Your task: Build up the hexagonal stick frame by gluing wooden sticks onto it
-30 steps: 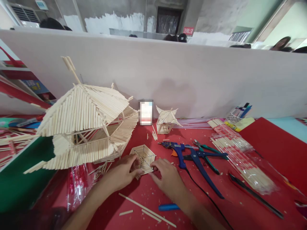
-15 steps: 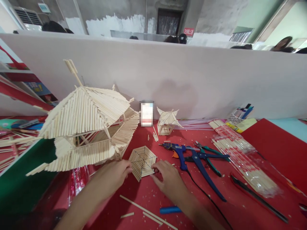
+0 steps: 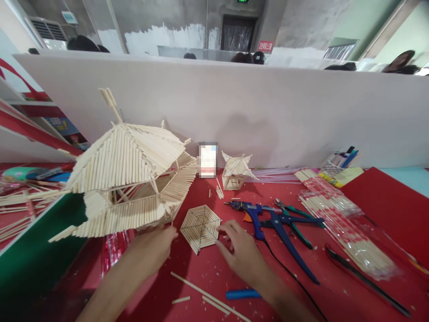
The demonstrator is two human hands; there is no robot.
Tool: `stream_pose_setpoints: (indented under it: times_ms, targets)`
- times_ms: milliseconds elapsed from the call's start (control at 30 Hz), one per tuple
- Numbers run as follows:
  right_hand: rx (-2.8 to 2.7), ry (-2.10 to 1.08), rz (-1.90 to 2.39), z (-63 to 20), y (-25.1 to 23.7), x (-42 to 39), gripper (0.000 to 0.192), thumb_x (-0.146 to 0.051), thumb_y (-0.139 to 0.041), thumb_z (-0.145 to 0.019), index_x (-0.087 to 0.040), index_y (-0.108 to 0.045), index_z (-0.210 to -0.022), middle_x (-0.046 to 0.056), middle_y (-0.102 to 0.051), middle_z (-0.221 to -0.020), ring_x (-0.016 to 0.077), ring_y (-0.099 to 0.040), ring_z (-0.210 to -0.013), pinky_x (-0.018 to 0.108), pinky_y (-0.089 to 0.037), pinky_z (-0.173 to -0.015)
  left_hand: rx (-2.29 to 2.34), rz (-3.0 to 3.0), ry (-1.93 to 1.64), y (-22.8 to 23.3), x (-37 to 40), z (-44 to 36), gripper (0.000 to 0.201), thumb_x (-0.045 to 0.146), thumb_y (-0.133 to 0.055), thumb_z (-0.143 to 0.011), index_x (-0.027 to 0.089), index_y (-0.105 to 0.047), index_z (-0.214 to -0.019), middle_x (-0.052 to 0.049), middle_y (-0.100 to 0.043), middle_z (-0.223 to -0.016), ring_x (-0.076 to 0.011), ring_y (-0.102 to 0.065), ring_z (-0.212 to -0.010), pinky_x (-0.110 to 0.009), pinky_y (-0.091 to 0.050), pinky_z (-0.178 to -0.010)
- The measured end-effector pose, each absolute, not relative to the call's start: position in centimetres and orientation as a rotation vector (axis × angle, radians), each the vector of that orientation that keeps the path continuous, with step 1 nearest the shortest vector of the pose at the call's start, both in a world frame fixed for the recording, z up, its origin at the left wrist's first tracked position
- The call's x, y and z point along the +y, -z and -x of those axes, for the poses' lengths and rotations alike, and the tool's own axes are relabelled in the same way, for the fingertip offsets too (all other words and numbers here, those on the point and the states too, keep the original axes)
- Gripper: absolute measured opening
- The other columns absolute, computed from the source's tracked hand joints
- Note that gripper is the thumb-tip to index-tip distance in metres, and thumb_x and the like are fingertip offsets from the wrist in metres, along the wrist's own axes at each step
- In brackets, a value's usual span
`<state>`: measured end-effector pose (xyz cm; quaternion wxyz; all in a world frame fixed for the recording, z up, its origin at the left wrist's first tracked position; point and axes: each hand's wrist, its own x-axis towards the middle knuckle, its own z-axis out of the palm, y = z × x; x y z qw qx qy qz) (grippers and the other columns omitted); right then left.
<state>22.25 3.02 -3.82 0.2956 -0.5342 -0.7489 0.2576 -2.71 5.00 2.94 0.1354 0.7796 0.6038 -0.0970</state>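
Observation:
A hexagonal panel of thin wooden sticks [image 3: 203, 225], laid in rings with dark lines along its spokes, lies flat on the red table between my hands. My right hand [image 3: 240, 251] is at the panel's right edge, thumb and fingers apart; whether a fingertip touches the rim I cannot tell. To the left of the panel, apart from it, my left hand [image 3: 154, 247] has its fingers curled together just under the front corner of a large stick pavilion [image 3: 117, 161]. What these fingers hold, if anything, is hidden. A small stick pavilion [image 3: 236, 170] stands farther back.
Right of my hands lie a blue glue gun [image 3: 254, 217], blue cutters [image 3: 290, 243] and green-handled pliers [image 3: 296, 226]. Bagged sticks [image 3: 348, 232] are farther right. Loose sticks [image 3: 208, 295] and a blue tube [image 3: 243, 294] lie in front. A white partition [image 3: 284, 103] stands behind.
My left hand has let go of the panel's left edge and drawn back leftward. My right hand's fingers have eased slightly off the right edge. The view has shifted a little.

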Motion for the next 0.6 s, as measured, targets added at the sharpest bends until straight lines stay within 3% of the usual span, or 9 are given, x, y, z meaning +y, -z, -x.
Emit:
stream_pose_setpoints:
  times_ms: [100,167,333,467,600]
  targets:
    - [-1.878,-0.789,1.368,-22.5,3.6,3.0,0.022,-0.019,-0.049,-0.093,-0.022,-0.059,-0.112,0.008,-0.062,-0.110,0.0172,-0.065,-0.080,0.029,-0.052,-0.069,1.754,-2.184,0.047,-2.6,5.2,1.8,0.027,0.026,-0.039,-0.093,0.024,-0.065,-0.098,-0.010,-0.072,-0.099,-0.0285,-0.066,-0.096,-0.038,-0.045,-0.084]
    - [-1.806,-0.860,1.355,-22.6,3.6,3.0,0.025,-0.020,-0.048,-0.093,-0.022,-0.058,-0.115,0.008,-0.062,-0.111,0.0156,-0.064,-0.075,0.028,-0.051,-0.065,1.834,-2.107,0.076,-2.1,5.5,1.1,0.034,0.038,-0.040,-0.095,0.020,-0.063,-0.112,-0.017,-0.069,-0.113,-0.0343,-0.064,-0.108,-0.043,-0.045,-0.090]
    - [-1.627,-1.081,1.327,-22.9,3.8,3.1,0.026,-0.026,-0.052,-0.089,-0.020,-0.058,-0.114,0.006,-0.066,-0.098,0.0161,-0.064,-0.073,0.026,-0.050,-0.063,1.833,-2.060,0.071,-0.4,6.0,0.3,0.042,0.042,-0.043,-0.093,0.018,-0.054,-0.127,-0.020,-0.059,-0.133,-0.0357,-0.058,-0.121,-0.046,-0.043,-0.097]
    - [-1.471,-1.258,1.276,-23.3,3.9,3.6,0.027,-0.034,-0.055,-0.086,-0.020,-0.058,-0.108,0.000,-0.061,-0.076,0.0150,-0.058,-0.061,0.024,-0.045,-0.052,1.803,-1.962,-0.016,-0.2,6.4,0.5,0.039,0.047,-0.047,-0.090,0.021,-0.053,-0.120,-0.016,-0.064,-0.125,-0.0315,-0.061,-0.116,-0.040,-0.045,-0.092]
    - [-1.374,-1.327,1.248,-23.9,3.5,4.0,0.028,-0.038,-0.058,-0.082,-0.021,-0.056,-0.104,-0.002,-0.057,-0.072,0.0118,-0.049,-0.051,0.020,-0.038,-0.043,1.671,-1.823,-0.208,0.2,7.2,0.8,0.046,0.053,-0.053,-0.087,0.021,-0.048,-0.120,-0.012,-0.069,-0.112,-0.0268,-0.066,-0.101,-0.036,-0.048,-0.086]
